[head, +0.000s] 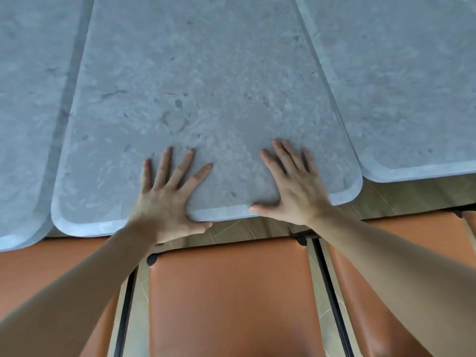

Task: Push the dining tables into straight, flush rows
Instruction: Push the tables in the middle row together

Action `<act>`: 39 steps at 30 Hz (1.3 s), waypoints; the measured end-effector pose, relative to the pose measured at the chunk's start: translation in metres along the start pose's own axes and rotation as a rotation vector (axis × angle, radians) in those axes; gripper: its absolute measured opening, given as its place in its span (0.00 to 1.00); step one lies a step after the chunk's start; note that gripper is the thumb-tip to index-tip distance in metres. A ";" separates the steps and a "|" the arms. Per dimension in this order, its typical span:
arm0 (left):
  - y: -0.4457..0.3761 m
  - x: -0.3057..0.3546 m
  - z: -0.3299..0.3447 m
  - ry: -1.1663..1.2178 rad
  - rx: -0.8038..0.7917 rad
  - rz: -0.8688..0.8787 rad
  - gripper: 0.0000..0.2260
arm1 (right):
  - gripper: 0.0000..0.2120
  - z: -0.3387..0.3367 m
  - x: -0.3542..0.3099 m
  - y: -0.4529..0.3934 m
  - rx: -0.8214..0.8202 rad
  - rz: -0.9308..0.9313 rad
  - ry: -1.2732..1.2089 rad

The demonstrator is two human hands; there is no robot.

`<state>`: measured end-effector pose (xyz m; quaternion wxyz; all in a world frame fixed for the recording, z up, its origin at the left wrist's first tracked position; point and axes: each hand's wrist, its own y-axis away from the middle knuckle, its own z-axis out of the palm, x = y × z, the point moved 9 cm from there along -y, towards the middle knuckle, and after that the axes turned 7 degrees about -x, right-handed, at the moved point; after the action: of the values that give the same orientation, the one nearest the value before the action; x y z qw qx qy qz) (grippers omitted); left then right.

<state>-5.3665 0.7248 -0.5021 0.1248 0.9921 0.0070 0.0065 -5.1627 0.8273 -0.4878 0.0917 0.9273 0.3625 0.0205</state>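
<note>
Three grey stone-look dining tables stand side by side. The middle table [201, 86] fills the centre of the view. My left hand [167, 199] lies flat on its near edge with fingers spread and the thumb along the rim. My right hand [293, 186] rests flat on the same edge further right, fingers straight. The left table [28, 99] touches the middle one, and its near edge sits a little closer to me. The right table [412, 86] also touches the middle one, with its near edge further from me.
Orange padded seats with black frames stand below the table edge: one in the middle [231, 300], one at the left [51, 256], one at the right [425, 228]. Tan tiled floor [231, 229] shows between the seats and the tables.
</note>
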 end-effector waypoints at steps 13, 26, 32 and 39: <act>0.009 0.012 -0.002 -0.083 0.168 0.059 0.47 | 0.41 -0.007 0.003 0.013 0.185 0.014 -0.043; 0.009 0.003 -0.003 0.054 0.108 -0.075 0.52 | 0.56 0.002 -0.002 0.015 0.160 -0.034 0.092; 0.012 0.007 -0.003 0.066 0.135 -0.122 0.53 | 0.61 0.004 -0.004 0.016 0.114 -0.032 0.130; 0.009 0.004 -0.005 0.062 0.125 -0.123 0.57 | 0.56 0.000 -0.004 0.016 0.106 -0.055 0.112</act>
<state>-5.3626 0.7175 -0.4952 0.0625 0.9950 0.0721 0.0292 -5.1549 0.8131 -0.4847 0.0227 0.9179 0.3928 0.0508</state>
